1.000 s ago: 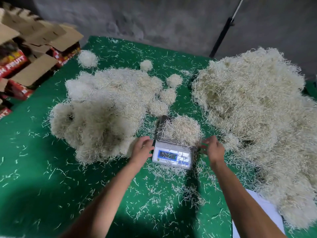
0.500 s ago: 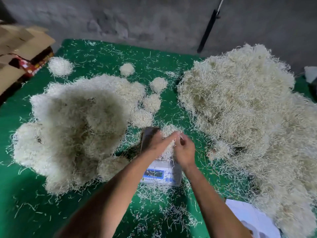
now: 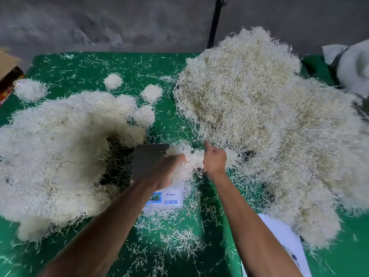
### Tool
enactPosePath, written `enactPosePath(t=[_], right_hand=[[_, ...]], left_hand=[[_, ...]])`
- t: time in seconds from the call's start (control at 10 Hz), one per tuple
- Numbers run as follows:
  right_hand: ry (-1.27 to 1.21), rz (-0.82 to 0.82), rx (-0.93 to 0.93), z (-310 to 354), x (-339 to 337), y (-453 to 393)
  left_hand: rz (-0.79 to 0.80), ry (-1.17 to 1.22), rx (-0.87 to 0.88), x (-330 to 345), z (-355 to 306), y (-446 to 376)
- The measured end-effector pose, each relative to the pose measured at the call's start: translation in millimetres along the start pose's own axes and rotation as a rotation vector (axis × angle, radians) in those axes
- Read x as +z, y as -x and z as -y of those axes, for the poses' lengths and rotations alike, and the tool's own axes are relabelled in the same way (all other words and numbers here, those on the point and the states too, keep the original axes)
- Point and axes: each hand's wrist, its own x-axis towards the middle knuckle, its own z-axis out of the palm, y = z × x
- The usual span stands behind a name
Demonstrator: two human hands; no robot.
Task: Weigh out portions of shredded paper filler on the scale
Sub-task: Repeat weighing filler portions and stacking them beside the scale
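Note:
A small digital scale (image 3: 148, 158) with a grey pan and a white front panel sits on the green table (image 3: 83, 64) between two heaps of pale shredded paper. My left hand (image 3: 169, 168) and my right hand (image 3: 214, 159) hold one clump of shredded paper (image 3: 192, 161) between them, over the right part of the pan. My left hand cups the clump from the left. Fingers of my right hand curl round it from the right, thumb raised. A big heap (image 3: 269, 126) lies to the right, another heap (image 3: 60, 152) to the left.
Several small round portions (image 3: 151, 93) of paper lie behind the scale. Loose strands litter the table. A cardboard box (image 3: 8, 64) stands at the far left, a white sheet (image 3: 279, 232) at the lower right, a black pole (image 3: 214, 23) against the back wall.
My hands left the sides of the scale, met over the paper on the pan and gathered it into a clump. The left part of the pan now shows bare.

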Motion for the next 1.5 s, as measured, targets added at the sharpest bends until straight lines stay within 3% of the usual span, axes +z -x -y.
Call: enactPosePath(t=[0.1, 0.2, 0.3, 0.4, 0.5, 0.6, 0.7, 0.8, 0.9, 1.0, 1.1, 1.2, 1.3, 1.4, 1.5], right_hand=[[-0.183, -0.155, 0.226, 3.2, -29.6, -18.2], [-0.307, -0.165, 0.341, -2.1, -77.7, -33.0], [-0.426, 0.032, 0.341, -2.0, -92.8, -29.4], [-0.489, 0.381, 0.347, 6.7, -68.6, -4.9], [0.069, 0.588, 0.028, 16.8, -37.4, 34.8], [0.281, 0.576, -0.183, 14.3, -28.7, 52.0], [0.302, 0.441, -0.160, 24.4, -27.8, 43.1], [0.089, 0.215, 0.082, 34.1, -29.9, 19.6], [0.107, -0.028, 0.138, 41.5, -60.9, -6.1], [0.255, -0.038, -0.079, 60.0, -80.7, -15.2], [0.776, -0.012, -0.194, 72.1, -73.0, -6.6], [1.171, -0.065, -0.311, 72.5, -60.8, 8.6], [1.106, -0.025, -0.438, 70.2, -35.9, 44.2], [1.047, 0.061, -0.467, 62.0, -16.1, 72.9], [0.918, 0.122, -0.435, 47.1, -7.0, 91.9]], left_hand=[[0.061, 0.156, -0.001, 7.0, 3.2, 9.2], [-0.077, 0.254, 0.067, -12.6, 5.3, 16.3], [-0.186, 0.295, 0.105, -19.2, 5.4, 21.3], [-0.130, 0.254, 0.090, 3.0, 5.1, 25.5], [-0.075, 0.256, 0.132, 20.5, 6.0, 28.8], [-0.136, 0.272, 0.140, 20.1, 2.6, 34.1], [-0.161, 0.255, 0.083, 13.5, 9.2, 38.2], [-0.143, 0.331, 0.122, 0.7, 11.7, 38.6], [-0.190, 0.387, 0.221, -25.5, 10.0, 40.5], [-0.227, 0.444, 0.129, -42.8, 19.4, 34.3], [-0.320, 0.449, 0.147, -44.7, 20.8, 35.6], [-0.281, 0.523, 0.166, -41.2, 16.1, 48.2], [-0.280, 0.459, 0.173, -49.1, 22.6, 58.4], [-0.275, 0.231, 0.338, -59.4, 31.7, 63.8], [-0.365, 0.245, 0.416, -71.4, 39.8, 78.6]])
